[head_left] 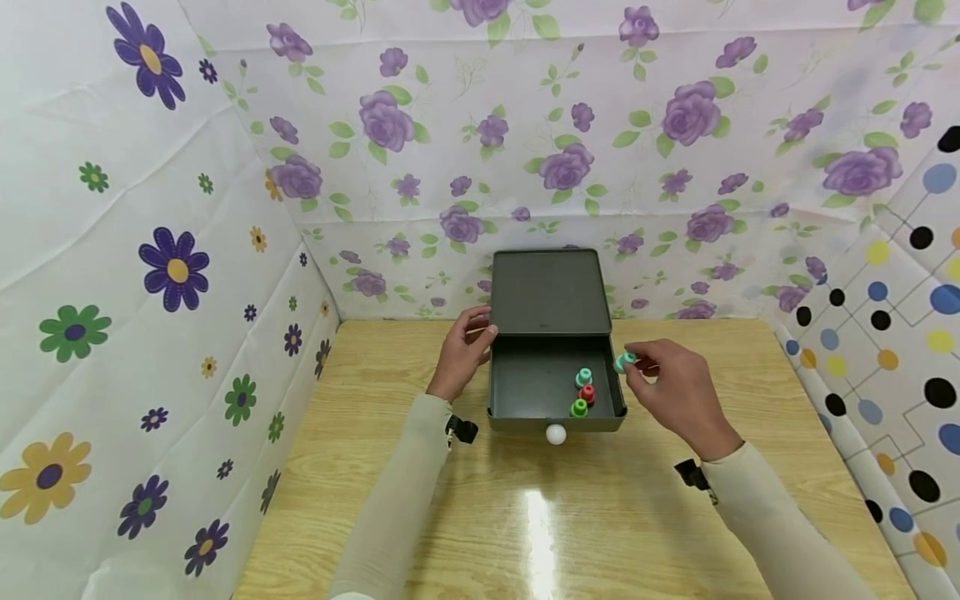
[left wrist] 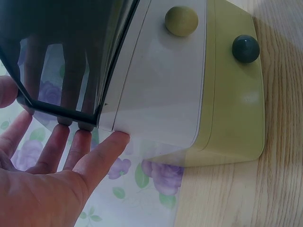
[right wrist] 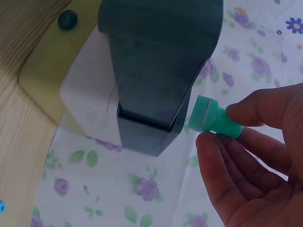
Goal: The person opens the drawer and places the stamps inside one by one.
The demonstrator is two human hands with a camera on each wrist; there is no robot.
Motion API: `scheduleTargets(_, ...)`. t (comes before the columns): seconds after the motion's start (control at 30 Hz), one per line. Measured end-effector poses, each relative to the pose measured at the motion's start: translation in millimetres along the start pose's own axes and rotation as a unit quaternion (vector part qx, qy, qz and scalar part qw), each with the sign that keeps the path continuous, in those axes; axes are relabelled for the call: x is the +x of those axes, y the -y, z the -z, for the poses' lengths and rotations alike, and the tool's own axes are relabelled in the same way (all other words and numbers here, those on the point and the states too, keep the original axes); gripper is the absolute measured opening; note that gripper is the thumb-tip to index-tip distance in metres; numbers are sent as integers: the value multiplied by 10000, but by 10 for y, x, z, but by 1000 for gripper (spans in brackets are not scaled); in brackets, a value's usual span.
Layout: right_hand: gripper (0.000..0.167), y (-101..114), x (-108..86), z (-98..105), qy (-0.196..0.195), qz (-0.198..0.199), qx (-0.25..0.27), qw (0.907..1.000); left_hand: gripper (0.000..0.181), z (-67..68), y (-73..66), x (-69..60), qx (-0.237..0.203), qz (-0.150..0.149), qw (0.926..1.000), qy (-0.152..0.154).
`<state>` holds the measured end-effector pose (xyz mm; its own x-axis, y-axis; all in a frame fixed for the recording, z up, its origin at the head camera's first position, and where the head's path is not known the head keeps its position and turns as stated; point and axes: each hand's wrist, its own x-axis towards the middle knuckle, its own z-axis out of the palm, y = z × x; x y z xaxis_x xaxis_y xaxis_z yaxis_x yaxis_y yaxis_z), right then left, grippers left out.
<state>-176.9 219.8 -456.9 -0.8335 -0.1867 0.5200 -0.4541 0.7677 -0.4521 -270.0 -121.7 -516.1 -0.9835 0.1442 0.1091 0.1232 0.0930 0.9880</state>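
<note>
A small chest with a dark grey-green top [head_left: 549, 292] stands against the back cloth, its top drawer [head_left: 525, 383] pulled out. In that drawer stand a turquoise peg-shaped piece [head_left: 583, 378], a red one [head_left: 587, 393] and a green one [head_left: 579, 407]. My left hand [head_left: 467, 350] touches the chest's left side, fingers extended along it in the left wrist view. Just outside the drawer's right wall, my right hand [head_left: 678, 392] pinches another turquoise peg-shaped piece [right wrist: 213, 117] between thumb and fingers. Its wide end points away from the palm.
A white knob [head_left: 556, 434] sticks out from the drawer front. Below are a white drawer [left wrist: 161, 80] and a yellow-green drawer [left wrist: 234, 104], both pushed in. Flowered cloth [head_left: 525, 133] rises behind the wooden table [head_left: 420, 517]. A blue bit [right wrist: 2, 206] shows at the right wrist view's edge.
</note>
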Motion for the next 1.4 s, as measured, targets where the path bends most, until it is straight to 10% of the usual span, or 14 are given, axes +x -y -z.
scheduleTargets(1.4, 19, 432, 77, -530, 1142, 261, 205, 9929, 44, 20, 15, -1, -52, -12, 10000, 73)
